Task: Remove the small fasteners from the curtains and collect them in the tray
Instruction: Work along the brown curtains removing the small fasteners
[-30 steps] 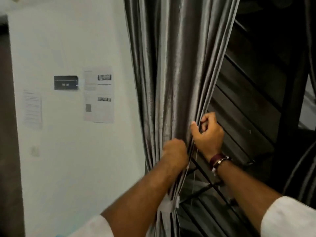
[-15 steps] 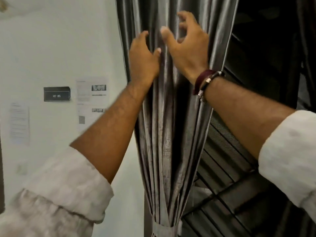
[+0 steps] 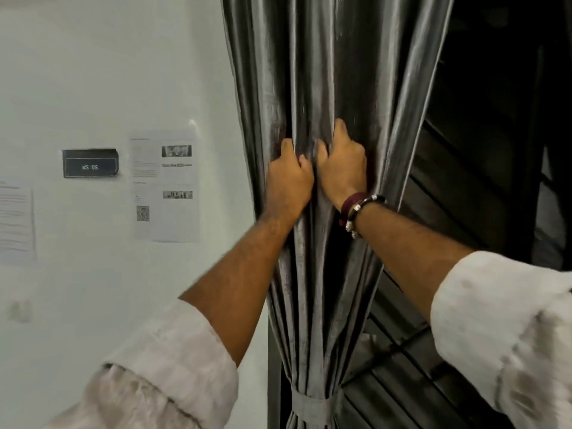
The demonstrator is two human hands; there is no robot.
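Dropped lower on the curtain (image 3: pixel 325 88) since before, left hand (image 3: pixel 289 184) and right hand (image 3: pixel 342 171), fingers gripping adjacent folds. Searching for fasteners, none visible; next, parting the pleats.

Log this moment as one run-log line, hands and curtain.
left hand: grips curtain fold | right hand: grips adjacent fold | fasteners: none visible | tray: not in view

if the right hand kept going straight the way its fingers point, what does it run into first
The right hand already grips the grey curtain, fingers pointing up and into the folds. Going on, it would likely meet only more curtain fabric; what lies behind the folds is hidden.
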